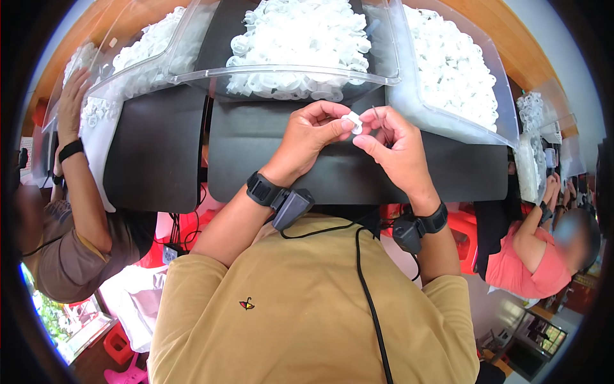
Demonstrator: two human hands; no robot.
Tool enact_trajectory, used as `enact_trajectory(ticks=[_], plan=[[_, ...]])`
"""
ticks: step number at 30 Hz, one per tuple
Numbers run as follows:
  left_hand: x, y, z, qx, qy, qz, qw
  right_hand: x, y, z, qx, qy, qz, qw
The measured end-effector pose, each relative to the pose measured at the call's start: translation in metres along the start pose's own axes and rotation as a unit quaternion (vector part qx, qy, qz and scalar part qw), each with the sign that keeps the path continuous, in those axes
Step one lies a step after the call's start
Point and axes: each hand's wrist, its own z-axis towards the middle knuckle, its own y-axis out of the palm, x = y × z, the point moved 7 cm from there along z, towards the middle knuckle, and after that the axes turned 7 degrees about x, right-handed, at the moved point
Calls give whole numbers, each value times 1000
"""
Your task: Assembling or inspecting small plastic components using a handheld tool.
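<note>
Over the dark table mat, my left hand pinches a small white plastic part between thumb and fingertips. My right hand is close against the part's other side, its fingers curled in. A thin dark metal tool shows among those right fingers; its exact kind is too small to make out. Just beyond both hands stands a clear plastic bin heaped with similar white plastic parts.
Another clear bin of white parts stands to the right, and one to the left. A co-worker's arm reaches up at the left; another person sits at the right. Black cables trail from my wrist devices.
</note>
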Motion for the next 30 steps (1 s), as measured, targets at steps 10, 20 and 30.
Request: enact_trajectory(ticks=[10, 20, 30], plan=[[-3, 6, -3, -36, -39, -22, 998, 15, -7, 10, 4, 37, 24, 999], [-5, 2, 1, -26, -33, -74, 996, 9, -11, 1, 54, 3, -31, 998], [0, 3, -1, -41, 5, -45, 998, 14, 3, 6, 18, 36, 61, 997]])
